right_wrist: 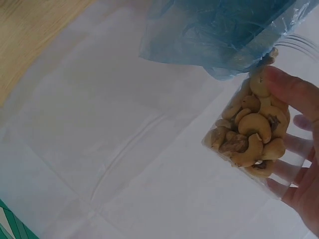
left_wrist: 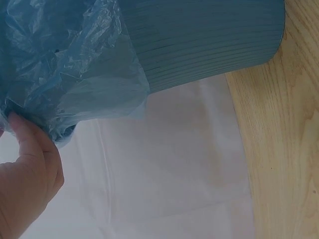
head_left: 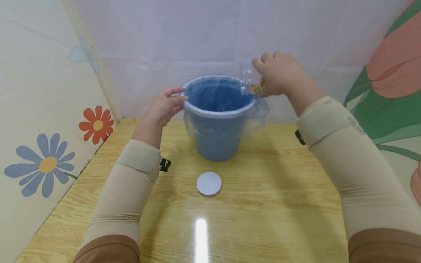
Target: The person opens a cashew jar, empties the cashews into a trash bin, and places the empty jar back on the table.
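Observation:
A blue bin (head_left: 218,140) lined with a clear blue bag (left_wrist: 65,74) stands at the back of the wooden table (head_left: 279,204). My left hand (head_left: 167,106) rests against the bin's left rim, thumb (left_wrist: 27,137) on the bag's edge. My right hand (head_left: 279,75) grips a clear jar (head_left: 247,78) of cashews (right_wrist: 249,132), tipped on its side with its mouth over the bin's right rim. The fingers (right_wrist: 291,92) wrap around the jar. A round white lid (head_left: 209,183) lies flat on the table in front of the bin.
A white cloth backdrop (head_left: 210,36) hangs right behind the bin. Flower-patterned panels (head_left: 39,109) close in the left and right sides. Bare tabletop stretches between the lid and the near edge.

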`<control>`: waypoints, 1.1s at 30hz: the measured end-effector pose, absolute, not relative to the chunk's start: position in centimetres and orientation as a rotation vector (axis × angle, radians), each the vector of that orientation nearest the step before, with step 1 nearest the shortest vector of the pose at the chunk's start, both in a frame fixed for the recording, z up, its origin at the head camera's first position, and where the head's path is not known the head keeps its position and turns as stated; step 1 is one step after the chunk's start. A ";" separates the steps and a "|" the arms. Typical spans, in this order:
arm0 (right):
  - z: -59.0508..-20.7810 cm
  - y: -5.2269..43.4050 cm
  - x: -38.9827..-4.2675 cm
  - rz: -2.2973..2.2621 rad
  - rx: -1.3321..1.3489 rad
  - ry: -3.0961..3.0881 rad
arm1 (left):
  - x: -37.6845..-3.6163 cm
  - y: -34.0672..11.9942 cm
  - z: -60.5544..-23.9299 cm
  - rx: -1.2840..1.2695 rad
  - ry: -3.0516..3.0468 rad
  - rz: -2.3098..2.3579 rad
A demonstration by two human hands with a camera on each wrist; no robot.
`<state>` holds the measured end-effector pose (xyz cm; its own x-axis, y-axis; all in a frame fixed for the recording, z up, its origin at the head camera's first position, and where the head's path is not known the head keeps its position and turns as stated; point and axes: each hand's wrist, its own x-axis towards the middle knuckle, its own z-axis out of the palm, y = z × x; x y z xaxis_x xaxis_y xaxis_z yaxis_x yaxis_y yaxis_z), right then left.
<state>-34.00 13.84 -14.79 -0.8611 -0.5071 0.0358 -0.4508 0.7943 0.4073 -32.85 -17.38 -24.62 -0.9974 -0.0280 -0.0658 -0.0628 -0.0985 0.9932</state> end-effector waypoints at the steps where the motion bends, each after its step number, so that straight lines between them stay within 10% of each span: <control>1: -14.8 13.8 -34.0 -0.599 0.760 -2.843 | -32.8 -17.4 -24.6 -0.105 2.100 2.301; 33: -15.0 13.5 -34.0 -0.631 0.783 -2.797 | -33.0 -17.6 -24.6 -0.104 2.147 2.268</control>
